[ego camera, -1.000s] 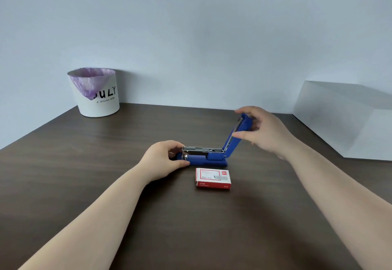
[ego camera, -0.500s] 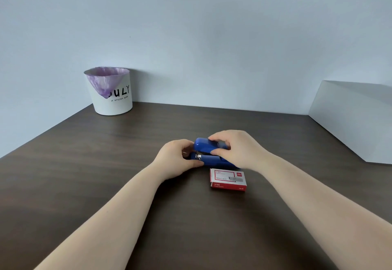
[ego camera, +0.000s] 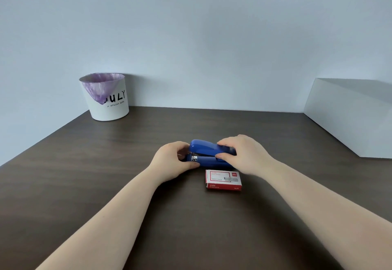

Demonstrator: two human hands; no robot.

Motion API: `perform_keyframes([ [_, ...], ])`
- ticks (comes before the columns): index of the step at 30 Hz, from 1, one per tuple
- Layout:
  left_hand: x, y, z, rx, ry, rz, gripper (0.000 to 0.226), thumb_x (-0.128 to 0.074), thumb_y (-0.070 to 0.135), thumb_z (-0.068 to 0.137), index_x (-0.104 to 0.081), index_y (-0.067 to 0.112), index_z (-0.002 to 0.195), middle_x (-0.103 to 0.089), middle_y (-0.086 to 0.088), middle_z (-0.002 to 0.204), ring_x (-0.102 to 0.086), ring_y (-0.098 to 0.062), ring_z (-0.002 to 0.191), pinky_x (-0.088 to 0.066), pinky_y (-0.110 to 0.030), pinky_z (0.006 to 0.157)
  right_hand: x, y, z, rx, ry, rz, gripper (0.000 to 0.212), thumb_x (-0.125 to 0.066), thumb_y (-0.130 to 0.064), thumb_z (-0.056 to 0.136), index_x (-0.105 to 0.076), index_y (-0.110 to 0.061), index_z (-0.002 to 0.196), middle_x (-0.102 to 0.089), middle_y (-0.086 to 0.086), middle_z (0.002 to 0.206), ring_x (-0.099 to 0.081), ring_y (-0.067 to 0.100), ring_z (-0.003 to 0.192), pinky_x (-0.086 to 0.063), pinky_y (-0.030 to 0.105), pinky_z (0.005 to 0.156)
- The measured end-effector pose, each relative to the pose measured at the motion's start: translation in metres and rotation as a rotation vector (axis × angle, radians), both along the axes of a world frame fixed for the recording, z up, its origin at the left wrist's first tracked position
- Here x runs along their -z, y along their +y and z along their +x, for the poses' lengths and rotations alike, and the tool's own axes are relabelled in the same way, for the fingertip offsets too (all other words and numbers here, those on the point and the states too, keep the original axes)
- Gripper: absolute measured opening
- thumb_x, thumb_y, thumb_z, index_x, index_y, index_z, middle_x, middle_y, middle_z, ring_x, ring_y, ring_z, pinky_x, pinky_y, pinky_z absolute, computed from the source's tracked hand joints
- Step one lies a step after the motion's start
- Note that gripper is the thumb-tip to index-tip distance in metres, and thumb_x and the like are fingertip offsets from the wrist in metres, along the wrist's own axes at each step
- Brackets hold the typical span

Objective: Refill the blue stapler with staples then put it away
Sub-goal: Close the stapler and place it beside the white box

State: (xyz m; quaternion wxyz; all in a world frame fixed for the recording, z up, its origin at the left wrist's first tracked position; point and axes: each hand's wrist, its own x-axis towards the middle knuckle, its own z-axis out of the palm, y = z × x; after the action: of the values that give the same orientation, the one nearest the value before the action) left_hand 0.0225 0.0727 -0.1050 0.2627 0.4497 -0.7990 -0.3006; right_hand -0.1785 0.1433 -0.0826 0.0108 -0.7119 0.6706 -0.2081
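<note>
1. Red staple box (ego camera: 223,179) lies flat on the dark table (ego camera: 106,184), nearest the camera, just in front of the stapler; white label, print too small to read.
2. Blue stapler (ego camera: 209,153) sits mid-table, top arm down; left hand (ego camera: 171,160) curls round its front end, fingers narrow; right hand (ego camera: 244,153) grips the rear, thumb on the near side, fingers over the top.
3. Judgement: closing step; press down evenly until it latches, base pinned by the left hand, fingertips clear of the mouth; then lift it with one hand to put away.
4. Far left: white bin (ego camera: 108,100), purple liner, reads "JULY" (J partly covered); below, "A STYLISH" plus a blurred word.
5. Far right: plain white box (ego camera: 350,117), no writing.
</note>
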Motion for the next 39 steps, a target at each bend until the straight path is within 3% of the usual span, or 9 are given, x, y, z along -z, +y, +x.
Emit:
perform_keyframes([
  [5, -0.004, 0.0, -0.007, -0.024, -0.031, -0.004, 0.069, -0.082, 0.036, 0.065, -0.053, 0.028, 0.127, -0.064, 0.007, 0.118, -0.062, -0.012, 0.108, -0.049, -0.034, 0.099, 0.01, 0.01, -0.016, 0.057, -0.105, -0.038, 0.03, -0.057, -0.03, 0.088, -0.062, -0.019, 0.115, -0.068, -0.001, 0.103, -0.054, 0.014, 0.085, -0.045, 0.03, 0.079],
  [8, -0.012, -0.001, -0.016, -0.011, -0.08, 0.016, 0.071, -0.08, 0.035, 0.068, -0.049, 0.025, 0.131, -0.06, 0.005, 0.121, -0.058, -0.012, 0.113, -0.045, -0.033, 0.102, 0.014, 0.014, -0.034, 0.104, -0.136, -0.062, 0.03, -0.059, -0.028, 0.086, -0.063, -0.016, 0.114, -0.068, 0.003, 0.103, -0.05, 0.014, 0.082, -0.041, 0.028, 0.076],
  [11, -0.016, -0.007, -0.035, -0.05, -0.07, -0.009, 0.058, -0.076, 0.029, 0.075, -0.054, 0.02, 0.127, -0.063, 0.0, 0.119, -0.059, -0.015, 0.11, -0.046, -0.034, 0.102, 0.019, 0.017, -0.059, 0.211, -0.192, -0.096, 0.029, -0.063, -0.032, 0.083, -0.065, -0.014, 0.105, -0.067, 0.003, 0.097, -0.052, 0.017, 0.081, -0.043, 0.03, 0.075],
  [15, -0.023, -0.013, -0.082, -0.152, -0.041, -0.118, 0.025, -0.063, 0.023, 0.083, -0.064, 0.014, 0.106, -0.07, -0.003, 0.104, -0.063, -0.02, 0.099, -0.047, -0.03, 0.089, 0.021, 0.024, -0.096, 0.357, -0.202, -0.128, 0.028, -0.065, -0.037, 0.081, -0.061, -0.011, 0.089, -0.058, 0.001, 0.079, -0.054, 0.024, 0.076, -0.04, 0.031, 0.065],
  [22, -0.031, -0.009, -0.201, -0.049, -0.148, -0.08, 0.01, -0.052, 0.025, 0.086, -0.057, 0.018, 0.083, -0.064, -0.001, 0.092, -0.057, -0.023, 0.087, -0.047, -0.032, 0.074, 0.022, 0.02, -0.158, 0.528, -0.124, -0.138, 0.025, -0.058, -0.034, 0.085, -0.053, -0.009, 0.085, -0.061, 0.008, 0.081, -0.055, 0.025, 0.07, -0.042, 0.032, 0.058],
  [27, -0.027, -0.007, -0.266, -0.011, -0.184, -0.03, 0.012, -0.051, 0.022, 0.087, -0.059, 0.016, 0.093, -0.065, -0.005, 0.1, -0.055, -0.024, 0.085, -0.042, -0.03, 0.07, 0.022, 0.013, -0.2, 0.591, -0.093, -0.178, 0.023, -0.055, -0.03, 0.088, -0.048, -0.009, 0.094, -0.057, 0.006, 0.083, -0.05, 0.026, 0.071, -0.039, 0.032, 0.058],
  [33, -0.01, -0.009, -0.307, -0.014, -0.205, -0.039, 0.022, -0.049, 0.03, 0.089, -0.059, 0.016, 0.102, -0.064, -0.005, 0.11, -0.058, -0.027, 0.101, -0.041, -0.031, 0.074, 0.02, -0.005, -0.242, 0.679, 0.112, -0.141, 0.024, -0.047, -0.028, 0.093, -0.048, -0.005, 0.098, -0.061, 0.016, 0.094, -0.042, 0.029, 0.072, -0.033, 0.033, 0.056],
  [37, -0.006, -0.016, -0.322, -0.042, -0.233, -0.076, 0.022, -0.046, 0.033, 0.09, -0.058, 0.018, 0.101, -0.065, -0.004, 0.109, -0.059, -0.026, 0.1, -0.041, -0.031, 0.074, 0.02, -0.02, -0.261, 0.722, 0.2, -0.12, 0.017, -0.044, -0.018, 0.094, -0.05, -0.005, 0.101, -0.062, 0.016, 0.097, -0.044, 0.03, 0.074, -0.034, 0.032, 0.054],
  [39, -0.003, -0.019, -0.329, -0.062, -0.226, -0.098, 0.022, -0.045, 0.033, 0.09, -0.058, 0.018, 0.1, -0.065, -0.003, 0.108, -0.059, -0.027, 0.1, -0.04, -0.031, 0.074, 0.022, -0.027, -0.267, 0.737, 0.24, -0.114, 0.018, -0.043, -0.012, 0.093, -0.049, -0.005, 0.108, -0.06, 0.018, 0.104, -0.051, 0.033, 0.085, -0.035, 0.033, 0.057],
])
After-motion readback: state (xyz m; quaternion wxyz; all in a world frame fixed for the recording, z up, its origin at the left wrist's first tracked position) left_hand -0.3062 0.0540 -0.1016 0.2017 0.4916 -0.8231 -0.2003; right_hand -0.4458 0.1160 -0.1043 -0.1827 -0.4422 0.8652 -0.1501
